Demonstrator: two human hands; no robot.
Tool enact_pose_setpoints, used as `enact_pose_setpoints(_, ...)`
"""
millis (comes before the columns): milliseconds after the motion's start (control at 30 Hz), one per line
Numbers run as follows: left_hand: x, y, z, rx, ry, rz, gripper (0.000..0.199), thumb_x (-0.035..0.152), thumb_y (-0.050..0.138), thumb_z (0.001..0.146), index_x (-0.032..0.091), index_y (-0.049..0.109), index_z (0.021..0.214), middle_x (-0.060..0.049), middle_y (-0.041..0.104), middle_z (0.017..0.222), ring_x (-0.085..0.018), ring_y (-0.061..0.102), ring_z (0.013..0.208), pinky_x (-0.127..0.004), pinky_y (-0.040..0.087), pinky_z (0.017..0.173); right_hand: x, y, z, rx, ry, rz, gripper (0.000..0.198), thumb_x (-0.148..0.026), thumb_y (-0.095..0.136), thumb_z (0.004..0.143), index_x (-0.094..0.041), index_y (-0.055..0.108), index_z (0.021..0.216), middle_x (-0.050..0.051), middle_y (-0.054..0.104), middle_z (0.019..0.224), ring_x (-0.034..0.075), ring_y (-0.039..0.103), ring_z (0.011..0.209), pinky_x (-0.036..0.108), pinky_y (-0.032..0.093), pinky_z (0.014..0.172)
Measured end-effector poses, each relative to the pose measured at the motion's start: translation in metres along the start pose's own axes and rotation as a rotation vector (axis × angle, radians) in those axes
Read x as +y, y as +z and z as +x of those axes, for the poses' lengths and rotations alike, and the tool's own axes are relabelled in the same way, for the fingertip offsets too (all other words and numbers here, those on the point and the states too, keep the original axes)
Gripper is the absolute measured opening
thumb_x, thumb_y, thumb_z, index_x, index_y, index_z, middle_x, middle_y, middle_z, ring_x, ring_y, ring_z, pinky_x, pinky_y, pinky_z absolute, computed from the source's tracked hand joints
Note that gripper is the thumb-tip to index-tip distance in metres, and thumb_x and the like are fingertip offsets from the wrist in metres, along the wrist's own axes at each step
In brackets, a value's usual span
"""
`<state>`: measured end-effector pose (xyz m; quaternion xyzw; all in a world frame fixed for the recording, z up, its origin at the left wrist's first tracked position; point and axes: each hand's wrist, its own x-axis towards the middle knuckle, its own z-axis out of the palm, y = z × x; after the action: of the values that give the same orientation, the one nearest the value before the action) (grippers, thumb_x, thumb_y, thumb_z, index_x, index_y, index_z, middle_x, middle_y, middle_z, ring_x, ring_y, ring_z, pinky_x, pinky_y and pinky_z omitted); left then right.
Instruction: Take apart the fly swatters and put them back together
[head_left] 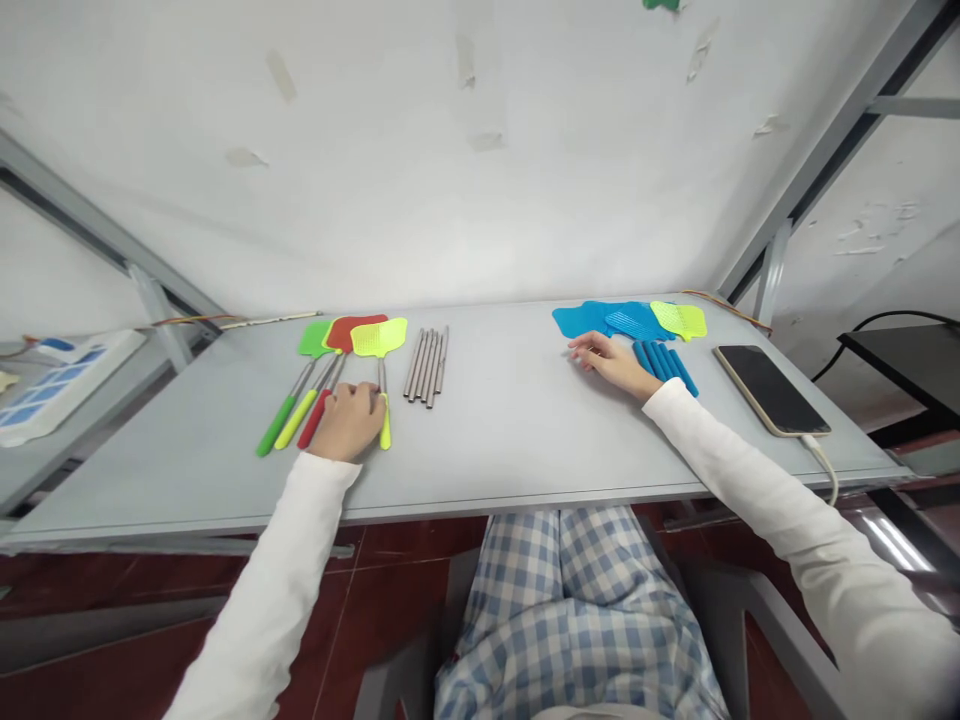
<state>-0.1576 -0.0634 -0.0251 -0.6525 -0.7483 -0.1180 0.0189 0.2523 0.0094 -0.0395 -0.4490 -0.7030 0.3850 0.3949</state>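
Observation:
My left hand (349, 422) is closed at the handle of a yellow fly swatter (379, 338), which lies on the table at the right end of a row. Beside it are a red fly swatter (354, 333), a green fly swatter (315, 338) and another yellow one (298, 416), their heads partly overlapping. My right hand (611, 362) hovers over or rests on the table, fingers apart and holding nothing. Just behind it lie blue swatter heads (581, 320) and a loose yellow head (681, 320). Several blue handles (667, 366) lie beside its wrist.
Several metal tubes (426, 365) lie side by side, right of the assembled swatters. A phone (772, 390) with a white cable is at the right of the grey table (495, 440). A power strip (71, 385) sits to the left. A white wall rises behind.

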Motion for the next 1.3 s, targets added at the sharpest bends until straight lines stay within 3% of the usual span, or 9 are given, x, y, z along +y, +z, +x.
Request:
enact_pose_setpoints(100,-0.013,0.005,0.013,-0.055,-0.046,-0.042,0.039,0.027,0.041,0.083,0.011,0.06,0.114,-0.019,0.056,0.11,-0.031,0.054,0.114,-0.044,0.04,0.102,0.002,-0.001,0.0,0.001,-0.001,-0.012,0.024,-0.037,0.053,0.084,-0.021,0.059,0.101,0.005,0.064,0.095,0.015,0.057,0.081,0.034,0.049,0.076)
enact_pose_setpoints(300,-0.012,-0.01,0.037,-0.062,-0.16,-0.019,0.036,0.017,0.042,0.082,0.011,0.059,0.114,-0.02,0.055,0.112,-0.035,0.054,0.113,-0.047,0.043,0.098,0.003,-0.001,0.001,-0.005,-0.002,-0.025,0.023,-0.037,0.05,0.085,-0.021,0.058,0.101,0.005,0.063,0.094,0.015,0.058,0.079,0.032,0.049,0.075)
enact_pose_setpoints(400,-0.001,-0.026,0.026,0.142,-0.131,-0.112,0.036,0.018,0.038,0.087,0.016,0.057,0.117,-0.016,0.051,0.121,-0.03,0.054,0.112,-0.046,0.044,0.098,-0.004,-0.002,-0.001,0.024,-0.041,-0.166,0.024,-0.034,0.043,0.089,-0.02,0.058,0.102,0.005,0.064,0.094,0.015,0.056,0.075,0.033,0.047,0.074)
enact_pose_setpoints(500,0.026,-0.039,0.003,0.466,0.006,-0.235,0.035,0.017,0.028,0.091,0.019,0.058,0.11,-0.01,0.054,0.115,-0.024,0.051,0.115,-0.038,0.044,0.099,-0.013,-0.004,-0.005,0.123,-0.151,-0.583,0.025,-0.025,0.038,0.089,-0.018,0.061,0.096,0.01,0.064,0.092,0.021,0.055,0.082,0.037,0.041,0.079)
enact_pose_setpoints(667,0.08,-0.028,-0.004,0.256,0.19,-0.324,0.032,0.02,0.035,0.089,0.016,0.057,0.113,-0.011,0.055,0.112,-0.02,0.058,0.094,-0.033,0.049,0.087,-0.015,-0.013,-0.01,0.299,-0.101,-1.065,0.03,-0.018,0.034,0.088,-0.013,0.063,0.095,0.018,0.063,0.092,0.03,0.052,0.091,0.041,0.033,0.079)
enact_pose_setpoints(800,0.105,0.001,0.026,0.045,0.113,-0.17,0.036,0.024,0.042,0.087,0.008,0.059,0.113,-0.018,0.056,0.113,-0.03,0.052,0.112,-0.042,0.039,0.102,-0.005,-0.021,-0.013,0.367,-0.014,-1.146,0.031,-0.02,0.034,0.088,-0.009,0.063,0.095,0.022,0.062,0.087,0.033,0.052,0.09,0.043,0.033,0.077)
enact_pose_setpoints(967,0.118,0.019,0.044,-0.031,0.118,-0.051,0.039,0.024,0.042,0.085,0.001,0.06,0.111,-0.026,0.054,0.118,-0.037,0.049,0.118,-0.046,0.036,0.103,-0.009,-0.017,-0.013,0.19,0.033,-1.143,0.032,-0.02,0.035,0.088,-0.008,0.06,0.103,0.023,0.065,0.094,0.033,0.058,0.087,0.041,0.035,0.074)
enact_pose_setpoints(1133,0.118,0.019,0.042,0.053,0.04,-0.047,0.044,0.021,0.043,0.083,0.0,0.054,0.12,-0.029,0.051,0.124,-0.039,0.047,0.119,-0.048,0.036,0.1,-0.022,-0.01,-0.015,-0.04,-0.199,-0.969,0.037,-0.034,0.045,0.09,-0.014,0.052,0.12,0.015,0.064,0.107,0.029,0.059,0.097,0.037,0.038,0.08)
enact_pose_setpoints(1300,0.113,0.018,0.05,0.026,0.018,-0.029,0.04,0.016,0.041,0.082,0.001,0.058,0.114,-0.028,0.055,0.119,-0.037,0.048,0.119,-0.047,0.036,0.099,-0.019,-0.022,-0.015,-0.068,-0.194,-0.997,0.042,-0.053,0.058,0.082,-0.018,0.058,0.104,0.013,0.062,0.103,0.029,0.057,0.097,0.038,0.038,0.081)
